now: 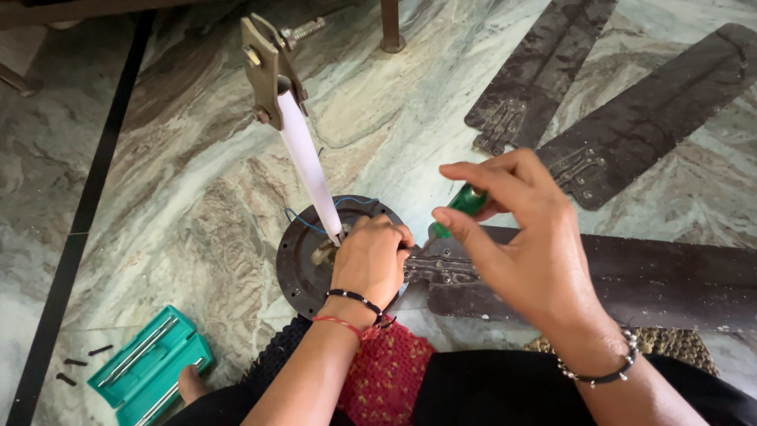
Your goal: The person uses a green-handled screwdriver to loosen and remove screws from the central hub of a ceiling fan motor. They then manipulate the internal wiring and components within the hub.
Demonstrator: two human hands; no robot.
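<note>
A dark round fan motor housing lies on the marble floor, with a white rod rising from its middle to a brass bracket. My left hand rests closed on top of the housing next to the rod's base. My right hand grips a green-handled screwdriver, its tip pointing down at the metal root of a dark fan blade that meets the housing. Blue wires curl over the housing.
Two loose dark fan blades lie on the floor at the upper right. A teal tool case holding metal bits sits at the lower left, with small dark screws beside it. Furniture legs stand at the top.
</note>
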